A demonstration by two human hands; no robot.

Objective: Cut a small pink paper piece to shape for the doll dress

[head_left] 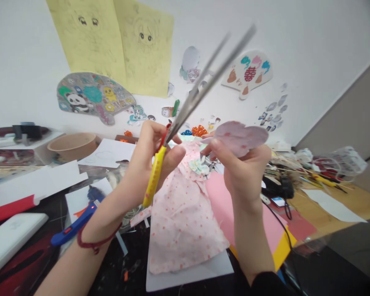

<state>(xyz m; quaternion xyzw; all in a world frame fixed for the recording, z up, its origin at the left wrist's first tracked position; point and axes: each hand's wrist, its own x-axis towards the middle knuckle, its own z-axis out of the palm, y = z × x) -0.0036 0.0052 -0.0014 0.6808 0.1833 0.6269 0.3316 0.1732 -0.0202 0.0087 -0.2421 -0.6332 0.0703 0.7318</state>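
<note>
My left hand [160,158] is closed on a pair of scissors [156,174] with yellow and red handles. The blades point up and to the right, a little apart, and are blurred. My right hand [245,168] pinches a pale pink, scallop-edged fabric piece [240,137] with faint red dots, held up in front of the wall. Below and between my hands, a pink dotted fabric dress [185,222] lies on white paper [203,275]. A small pale green fabric flower [199,166] sits on its upper part.
A blue glue gun [74,226] with a small red light lies by my left forearm. A brown bowl [72,146] and white papers stand at the left. Pink card [220,197], a black cable [279,224] and yellow-handled pliers [325,181] are at the right.
</note>
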